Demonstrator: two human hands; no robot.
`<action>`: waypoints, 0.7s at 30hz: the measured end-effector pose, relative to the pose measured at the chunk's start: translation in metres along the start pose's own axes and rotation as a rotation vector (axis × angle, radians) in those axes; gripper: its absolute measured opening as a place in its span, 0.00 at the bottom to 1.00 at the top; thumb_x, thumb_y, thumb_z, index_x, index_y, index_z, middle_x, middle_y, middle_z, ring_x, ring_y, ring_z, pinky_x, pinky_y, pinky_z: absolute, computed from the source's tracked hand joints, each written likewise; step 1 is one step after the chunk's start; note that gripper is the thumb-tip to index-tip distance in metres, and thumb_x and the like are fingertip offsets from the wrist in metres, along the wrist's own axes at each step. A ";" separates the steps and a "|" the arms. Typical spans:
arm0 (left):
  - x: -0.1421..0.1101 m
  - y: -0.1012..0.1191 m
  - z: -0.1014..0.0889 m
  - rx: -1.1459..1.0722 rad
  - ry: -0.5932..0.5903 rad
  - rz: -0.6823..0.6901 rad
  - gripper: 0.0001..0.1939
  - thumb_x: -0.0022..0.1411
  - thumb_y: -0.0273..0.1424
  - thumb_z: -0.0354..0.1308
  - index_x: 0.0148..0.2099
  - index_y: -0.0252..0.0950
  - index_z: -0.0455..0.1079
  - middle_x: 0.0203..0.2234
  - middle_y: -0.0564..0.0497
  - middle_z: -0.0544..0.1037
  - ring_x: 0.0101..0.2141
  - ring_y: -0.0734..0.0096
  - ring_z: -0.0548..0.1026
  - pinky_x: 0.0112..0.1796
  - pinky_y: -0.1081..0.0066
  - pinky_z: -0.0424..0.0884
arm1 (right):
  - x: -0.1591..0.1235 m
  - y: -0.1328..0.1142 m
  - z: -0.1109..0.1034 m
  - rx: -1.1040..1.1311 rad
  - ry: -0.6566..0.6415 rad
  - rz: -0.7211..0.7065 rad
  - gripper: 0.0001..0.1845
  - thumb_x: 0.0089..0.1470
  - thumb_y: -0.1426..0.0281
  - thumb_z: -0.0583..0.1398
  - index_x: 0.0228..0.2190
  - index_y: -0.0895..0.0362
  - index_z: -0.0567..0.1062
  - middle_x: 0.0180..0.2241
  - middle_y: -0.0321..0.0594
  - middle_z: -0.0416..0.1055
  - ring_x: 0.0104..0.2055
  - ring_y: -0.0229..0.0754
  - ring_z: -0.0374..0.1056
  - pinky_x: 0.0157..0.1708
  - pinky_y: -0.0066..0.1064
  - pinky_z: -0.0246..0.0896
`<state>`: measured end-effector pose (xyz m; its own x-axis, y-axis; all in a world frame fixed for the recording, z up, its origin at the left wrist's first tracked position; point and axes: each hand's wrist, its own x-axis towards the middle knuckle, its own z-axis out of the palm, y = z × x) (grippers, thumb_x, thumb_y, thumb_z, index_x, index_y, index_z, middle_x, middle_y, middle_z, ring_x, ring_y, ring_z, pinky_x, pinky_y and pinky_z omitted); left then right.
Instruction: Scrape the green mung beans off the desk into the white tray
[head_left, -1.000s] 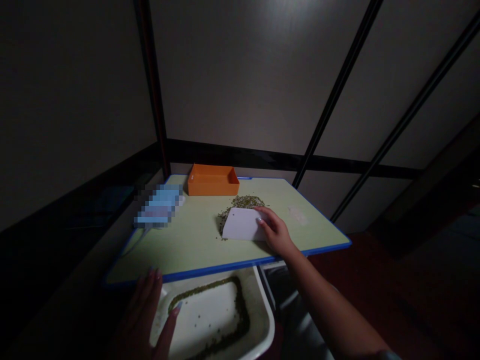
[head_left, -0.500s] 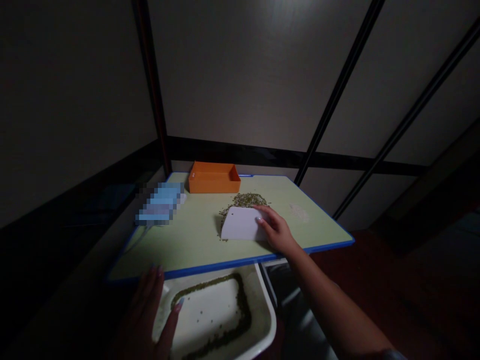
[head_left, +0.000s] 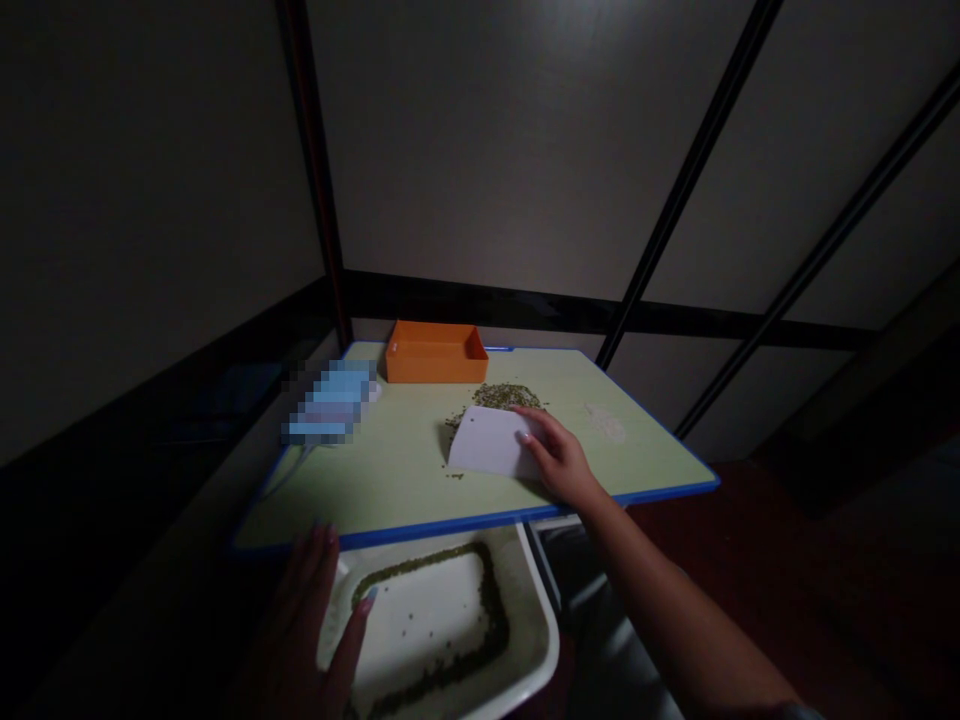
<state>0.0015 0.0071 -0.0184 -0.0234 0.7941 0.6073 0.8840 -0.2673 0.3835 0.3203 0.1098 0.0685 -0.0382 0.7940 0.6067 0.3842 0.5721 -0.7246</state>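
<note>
My right hand (head_left: 559,455) grips the right end of a white scraper (head_left: 491,440) with a small hole in one corner. The scraper stands tilted over the pale green tabletop (head_left: 375,490). Behind it and at its left edge lie small green beans (head_left: 506,397), partly hidden by it. A few beans lie just in front of its lower edge. At lower left, my left hand (head_left: 315,620) holds the side of a white tub (head_left: 544,640), thumb over the inside and fingers along the rim. More beans line the edges of the tub's floor.
An orange open box (head_left: 436,368) stands at the back of the table. A blurred-out blue item (head_left: 330,405) with a cord lies at the left. Pale marks (head_left: 604,422) show on the right of the tabletop. Blue trim (head_left: 435,527) edges the table, with walls behind and left.
The whole view has shifted slightly. The scraper has moved a little away from me, leaving a few beans before its lower edge. Both hands keep their grip.
</note>
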 end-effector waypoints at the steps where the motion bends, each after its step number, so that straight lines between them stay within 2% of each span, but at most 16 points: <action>1: 0.000 0.000 0.000 0.004 -0.004 0.000 0.33 0.63 0.44 0.45 0.68 0.49 0.43 0.66 0.48 0.60 0.63 0.57 0.61 0.55 0.51 0.69 | 0.000 0.000 0.000 0.001 -0.003 0.004 0.18 0.59 0.66 0.58 0.51 0.50 0.74 0.53 0.42 0.73 0.57 0.46 0.67 0.58 0.41 0.60; 8: -0.001 -0.003 0.000 0.025 -0.017 -0.003 0.33 0.62 0.43 0.46 0.68 0.48 0.45 0.65 0.47 0.61 0.63 0.57 0.61 0.55 0.50 0.70 | 0.001 0.001 0.001 0.026 -0.021 0.012 0.19 0.58 0.66 0.59 0.51 0.50 0.74 0.54 0.42 0.73 0.57 0.46 0.67 0.60 0.42 0.59; 12: -0.001 -0.002 0.000 0.035 0.004 0.017 0.34 0.61 0.43 0.48 0.68 0.49 0.45 0.66 0.49 0.60 0.63 0.59 0.62 0.55 0.55 0.71 | 0.000 0.002 0.001 0.044 0.004 0.025 0.18 0.58 0.65 0.59 0.50 0.51 0.75 0.53 0.43 0.73 0.56 0.46 0.68 0.58 0.41 0.61; 15: 0.000 -0.001 -0.001 0.042 0.019 0.031 0.34 0.62 0.43 0.47 0.68 0.49 0.44 0.66 0.49 0.60 0.63 0.58 0.62 0.55 0.54 0.71 | 0.000 0.003 0.002 0.054 -0.001 0.034 0.18 0.58 0.65 0.59 0.50 0.51 0.75 0.53 0.43 0.73 0.55 0.46 0.68 0.57 0.40 0.62; 21: -0.002 -0.001 0.000 0.029 -0.009 -0.007 0.34 0.62 0.43 0.46 0.68 0.48 0.44 0.67 0.50 0.58 0.63 0.58 0.61 0.56 0.53 0.70 | 0.001 0.002 0.002 0.054 -0.033 0.032 0.20 0.58 0.68 0.58 0.52 0.51 0.73 0.55 0.43 0.71 0.58 0.46 0.66 0.59 0.41 0.58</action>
<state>0.0004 0.0061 -0.0202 -0.0252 0.8010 0.5981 0.8969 -0.2461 0.3674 0.3195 0.1123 0.0665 -0.0570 0.8179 0.5725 0.3356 0.5558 -0.7606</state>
